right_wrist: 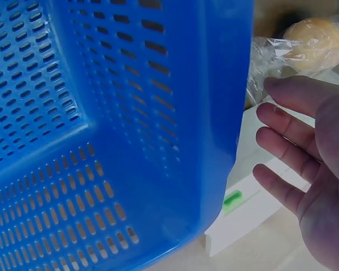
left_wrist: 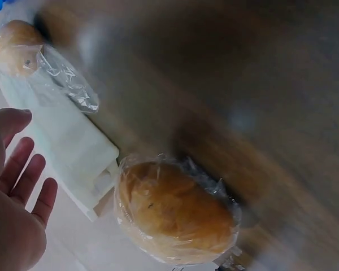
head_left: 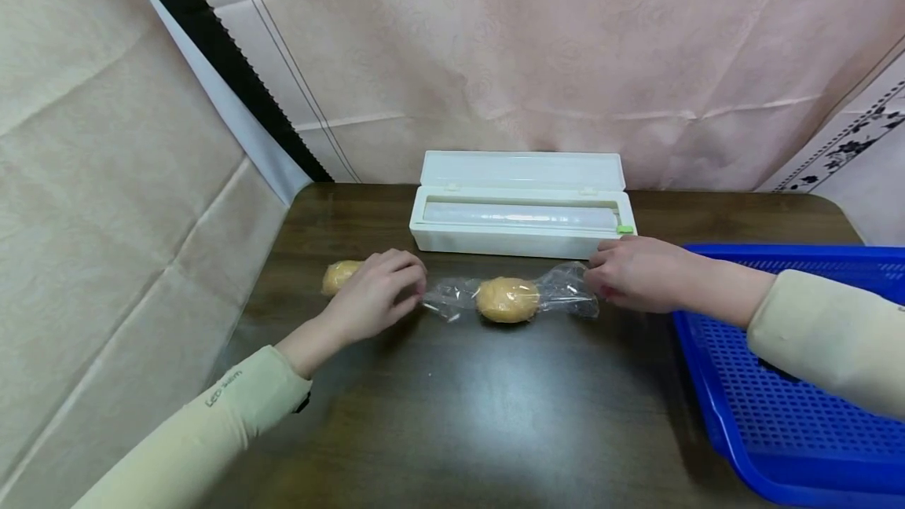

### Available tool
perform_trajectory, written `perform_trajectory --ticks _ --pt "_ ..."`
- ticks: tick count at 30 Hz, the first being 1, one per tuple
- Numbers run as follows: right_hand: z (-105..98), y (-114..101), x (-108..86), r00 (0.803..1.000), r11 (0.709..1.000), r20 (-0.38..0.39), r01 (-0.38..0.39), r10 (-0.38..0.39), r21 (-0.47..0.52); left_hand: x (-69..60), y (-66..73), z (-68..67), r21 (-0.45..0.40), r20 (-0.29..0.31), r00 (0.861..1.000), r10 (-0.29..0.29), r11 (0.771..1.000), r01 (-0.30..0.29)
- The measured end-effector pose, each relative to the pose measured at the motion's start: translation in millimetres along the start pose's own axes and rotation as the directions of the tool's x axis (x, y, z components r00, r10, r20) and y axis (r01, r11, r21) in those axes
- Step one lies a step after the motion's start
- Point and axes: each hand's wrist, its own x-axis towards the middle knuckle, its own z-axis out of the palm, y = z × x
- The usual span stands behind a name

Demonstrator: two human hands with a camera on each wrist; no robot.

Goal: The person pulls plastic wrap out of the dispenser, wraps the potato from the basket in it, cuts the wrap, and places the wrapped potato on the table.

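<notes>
A round bread bun [head_left: 507, 299] lies on the table inside clear plastic film, whose loose ends [head_left: 568, 289] spread out to both sides. My left hand [head_left: 382, 289] is by the film's left end, and its fingers [left_wrist: 24, 164] are loosely bent with nothing between them. At the film's right end is my right hand [head_left: 632, 273], its fingers [right_wrist: 288, 144] apart and relaxed; whether a fingertip touches the film I cannot tell. A second wrapped bun [left_wrist: 178, 212] lies left of my left hand, partly hidden by it in the head view.
Behind the buns stands a white cling film dispenser [head_left: 523, 242], lid raised, with a roll of film [head_left: 519, 214] inside and a green slider [head_left: 625, 229] at its right. A blue perforated basket [head_left: 721, 415] stands on the right, under my right forearm. Cloth hangs beyond the table.
</notes>
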Motion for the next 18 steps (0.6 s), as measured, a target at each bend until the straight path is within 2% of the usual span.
perform_trajectory --ticks 5,10,15,18 --pt "3.7 -5.1 3.5 0.999 1.0 0.035 0.03 -0.03 -0.004 -10.5 4.2 4.6 0.036 0.019 0.998 0.06 0.998 -0.061" --pt "4.7 -10.5 5.4 0.995 0.999 0.092 0.029 -0.024 -0.046 -20.3 8.3 10.2 0.073 0.028 0.989 0.144 0.987 -0.145" --pt "8.1 -13.4 7.6 0.993 0.997 0.12 0.025 -0.017 -0.069 -26.3 11.5 15.9 0.151 0.054 0.973 0.226 0.961 -0.232" --pt "12.4 -14.6 10.2 0.993 0.994 0.113 0.046 -0.034 -0.102 -27.8 13.0 19.3 0.224 0.085 0.961 0.263 0.935 -0.275"
